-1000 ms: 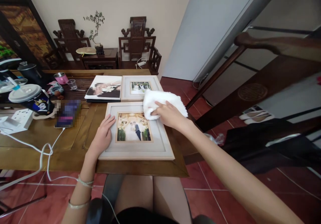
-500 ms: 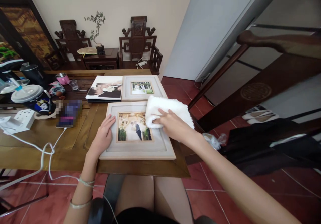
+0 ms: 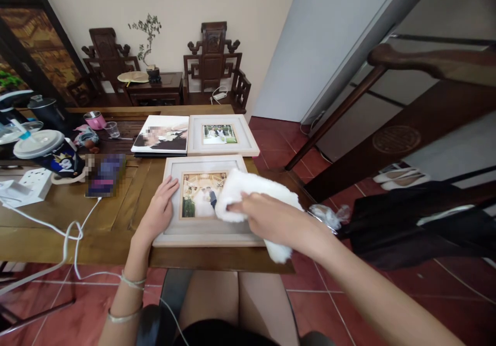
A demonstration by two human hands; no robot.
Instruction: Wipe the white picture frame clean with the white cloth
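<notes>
The right hand [image 3: 277,221] has its fingers closed on a fluffy white cloth [image 3: 256,193] that covers the right part of the pale wooden photo frame [image 3: 201,232] lying flat on the brown wooden worktop [image 3: 116,217]. The left hand [image 3: 158,211] rests with fingers spread flat on the frame's left border. Just behind lie a second pale frame [image 3: 220,134] and a photo album [image 3: 160,135]; a phone [image 3: 105,175] is to the left.

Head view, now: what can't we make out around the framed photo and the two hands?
- Near frame: its right side and part of the photo are hidden by the white cloth and right hand.
- Right hand: fingertips buried in the cloth, grip unclear.
- Left hand: palm contact with the frame is hidden beneath it.
- Phone and album cover: blurred out.
- Far frame: photo too small to read.
</notes>
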